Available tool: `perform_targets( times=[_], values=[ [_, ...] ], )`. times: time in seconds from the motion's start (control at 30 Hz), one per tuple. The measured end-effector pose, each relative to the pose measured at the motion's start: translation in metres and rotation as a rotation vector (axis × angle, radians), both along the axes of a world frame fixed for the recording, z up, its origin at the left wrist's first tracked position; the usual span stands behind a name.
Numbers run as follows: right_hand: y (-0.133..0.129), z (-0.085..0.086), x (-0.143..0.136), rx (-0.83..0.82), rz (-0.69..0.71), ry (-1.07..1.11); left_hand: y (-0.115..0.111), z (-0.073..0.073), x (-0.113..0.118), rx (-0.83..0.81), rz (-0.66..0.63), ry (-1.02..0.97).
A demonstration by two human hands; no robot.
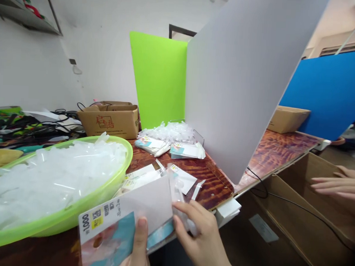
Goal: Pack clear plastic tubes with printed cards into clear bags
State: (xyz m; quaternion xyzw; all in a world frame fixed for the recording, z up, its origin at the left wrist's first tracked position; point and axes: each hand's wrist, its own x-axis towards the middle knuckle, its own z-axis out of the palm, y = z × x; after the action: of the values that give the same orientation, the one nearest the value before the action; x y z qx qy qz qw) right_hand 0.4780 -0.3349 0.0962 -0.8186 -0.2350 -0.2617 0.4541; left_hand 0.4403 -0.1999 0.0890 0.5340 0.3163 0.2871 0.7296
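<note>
My left hand [138,247] is closed on a printed card [121,215], its thumb pressed on the front. The card is white and teal, with a yellow label, a square code and "1000" on it; a glossy clear film seems to cover it. My right hand [202,236] pinches a clear plastic piece [178,188] at the card's right end. Whether that piece is part of the card's sleeve I cannot tell. Just behind lie more printed cards [185,179] and a thin white strip [197,189]. Translucent plastic pieces fill a green basin [128,158] on the left.
Two card stacks [187,151] lie before a pile of translucent pieces [171,130]. A cardboard box [110,122] stands behind the basin. A grey divider [229,84] rises from the table [219,180]. At right, another person's hands [340,185] hover over an open carton [298,185].
</note>
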Motion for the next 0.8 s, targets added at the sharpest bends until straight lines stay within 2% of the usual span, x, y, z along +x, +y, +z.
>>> perform_targets(
  times=[0.1, 0.2, 0.27, 0.37, 0.47, 0.57, 0.67, 0.73, 0.8],
  values=[
    [0.0, -0.012, -0.002, 0.159, 0.031, 0.283, -0.006, 0.008, 0.001, 0.043, 0.055, 0.156],
    [-0.005, -0.016, -0.004, 0.425, 0.306, 0.529, -0.007, 0.02, 0.004, -0.022, 0.035, 0.123],
    [-0.009, -0.017, -0.004, 0.514, 0.388, 0.575, -0.007, 0.025, 0.007, -0.145, -0.008, 0.016],
    [-0.016, -0.016, 0.0, 0.445, 0.214, 0.399, -0.01, 0.023, 0.012, -0.311, -0.056, -0.116],
    [-0.021, -0.017, 0.003, 0.298, 0.087, 0.118, -0.015, 0.018, 0.014, -0.31, -0.074, -0.147],
    [-0.024, -0.019, 0.002, 0.2, 0.034, -0.072, -0.021, 0.021, 0.016, -0.299, -0.086, -0.159],
    [-0.026, -0.023, -0.001, 0.261, -0.008, -0.02, -0.023, 0.028, 0.017, -0.355, -0.053, -0.153],
    [-0.029, -0.023, -0.002, 0.289, -0.116, 0.079, -0.022, 0.03, 0.016, -0.341, -0.059, -0.166],
    [-0.03, -0.02, -0.001, 0.194, -0.235, 0.102, -0.018, 0.027, 0.014, -0.257, -0.071, -0.145]
  ],
)
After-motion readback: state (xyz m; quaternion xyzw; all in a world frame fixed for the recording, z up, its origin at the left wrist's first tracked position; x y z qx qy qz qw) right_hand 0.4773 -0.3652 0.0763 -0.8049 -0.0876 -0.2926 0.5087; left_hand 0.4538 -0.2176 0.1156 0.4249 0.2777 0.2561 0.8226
